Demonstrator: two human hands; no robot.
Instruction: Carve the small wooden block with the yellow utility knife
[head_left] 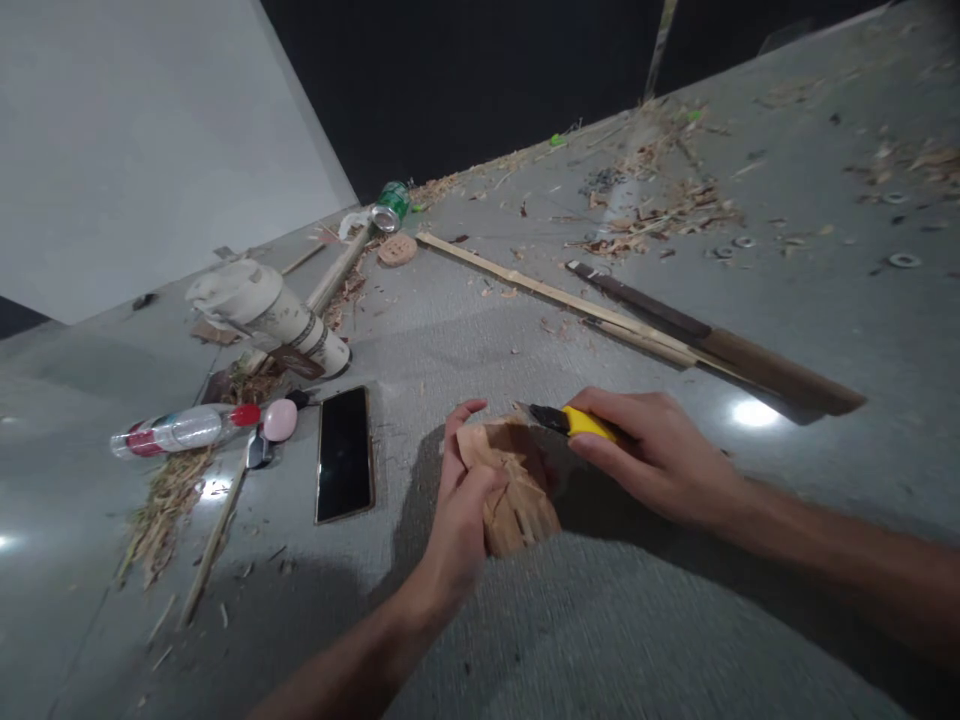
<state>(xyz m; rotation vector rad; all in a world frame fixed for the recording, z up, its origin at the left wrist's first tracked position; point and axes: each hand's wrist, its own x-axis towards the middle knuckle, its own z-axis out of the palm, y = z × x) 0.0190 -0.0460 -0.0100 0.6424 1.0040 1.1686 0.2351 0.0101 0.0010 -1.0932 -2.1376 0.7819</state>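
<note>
- A clear bottle with a red cap (184, 432) lies on its side at the far left, above a clump of dry straw (169, 510).
- Next comes a tilted white cup (274, 315), with a pink case (280, 419) below it.
- A dark-screened phone (345, 455) lies flat on the grey floor (450, 350), left of both hands.
- Farther off, 1 green can (391, 205) lies behind 1 round brown disc (397, 249).
- The left hand (461, 490) grips the wooden block (521, 490), thumb across its near face; the block is in front of the person, between the 2 hands.
- The yellow-and-black knife (574, 420) points left at the block's upper edge; I cannot tell whether the tip touches.
- The right hand (649, 440) has its fingers closed around the knife's handle.
- Beyond it lie a pale strip (517, 277) and a long dark piece (712, 340).
</note>
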